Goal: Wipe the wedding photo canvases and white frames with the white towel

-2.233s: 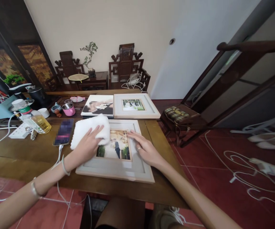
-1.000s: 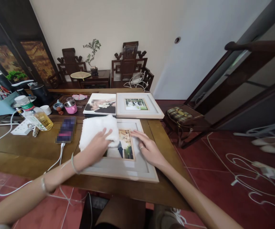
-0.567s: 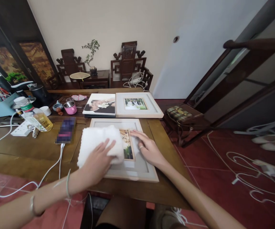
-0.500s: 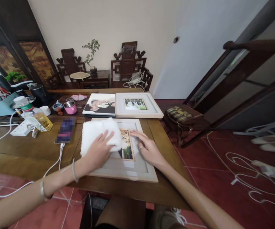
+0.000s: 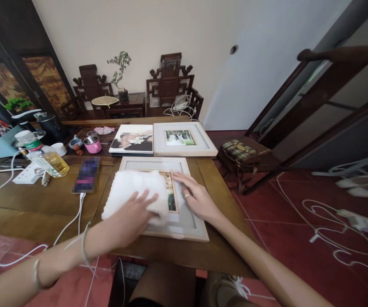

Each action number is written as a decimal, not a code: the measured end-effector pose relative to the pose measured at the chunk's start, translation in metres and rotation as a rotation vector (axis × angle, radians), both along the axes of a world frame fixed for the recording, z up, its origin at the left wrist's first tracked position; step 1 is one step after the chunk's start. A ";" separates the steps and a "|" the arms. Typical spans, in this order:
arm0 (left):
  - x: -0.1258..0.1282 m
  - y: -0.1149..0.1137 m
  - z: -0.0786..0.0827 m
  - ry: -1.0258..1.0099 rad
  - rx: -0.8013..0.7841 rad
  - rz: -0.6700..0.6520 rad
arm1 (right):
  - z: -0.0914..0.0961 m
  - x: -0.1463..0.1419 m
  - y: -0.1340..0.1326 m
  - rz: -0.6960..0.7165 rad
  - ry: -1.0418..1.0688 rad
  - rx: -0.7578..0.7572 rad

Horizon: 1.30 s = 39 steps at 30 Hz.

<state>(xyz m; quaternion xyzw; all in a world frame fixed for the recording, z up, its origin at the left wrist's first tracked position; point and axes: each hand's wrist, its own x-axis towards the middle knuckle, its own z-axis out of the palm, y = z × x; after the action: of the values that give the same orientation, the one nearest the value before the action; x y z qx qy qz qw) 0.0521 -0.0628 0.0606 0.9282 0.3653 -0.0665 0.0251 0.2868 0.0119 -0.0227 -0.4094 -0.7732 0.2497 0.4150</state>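
A white-framed photo lies flat on the wooden table in front of me. My left hand lies flat on a white folded cloth, fingers stretched out, pressing it onto the frame's glass. The cloth covers most of the picture. My right hand rests open on the frame's right side, fingers flat, a ring on one finger.
Behind it lie a second white frame and a canvas print. To the left are a phone on a white cable, a bottle of yellow liquid, a pink cup and a power strip. Cables trail on the red floor tiles.
My left hand has slid the cloth back and forth over the glass, now nearer me and lower on the frame. My right hand has stayed on the frame's right side.
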 end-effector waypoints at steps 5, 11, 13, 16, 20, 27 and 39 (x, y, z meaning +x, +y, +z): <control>0.011 -0.035 0.000 -0.017 -0.011 -0.050 | 0.004 -0.001 -0.001 -0.013 -0.040 0.007; 0.018 0.020 -0.015 -0.037 0.110 0.056 | 0.001 0.001 0.001 0.006 -0.041 0.023; 0.018 0.045 -0.018 -0.058 0.148 0.112 | 0.000 0.002 0.002 0.012 -0.027 0.030; 0.020 0.069 -0.020 -0.025 0.183 0.182 | 0.000 0.003 0.002 0.000 -0.007 0.024; 0.026 0.063 -0.022 0.030 0.185 0.143 | -0.001 0.002 0.001 -0.014 0.012 -0.002; 0.036 -0.022 -0.004 0.043 0.033 -0.025 | -0.002 0.000 0.001 -0.027 0.004 -0.007; 0.019 0.068 -0.021 0.057 0.219 0.158 | -0.007 0.004 0.004 0.011 -0.015 -0.001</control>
<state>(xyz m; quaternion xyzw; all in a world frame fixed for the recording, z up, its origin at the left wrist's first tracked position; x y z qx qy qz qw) 0.0715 0.0048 0.0394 0.8914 0.4429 -0.0504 -0.0819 0.2907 0.0163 -0.0296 -0.4071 -0.7784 0.2493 0.4075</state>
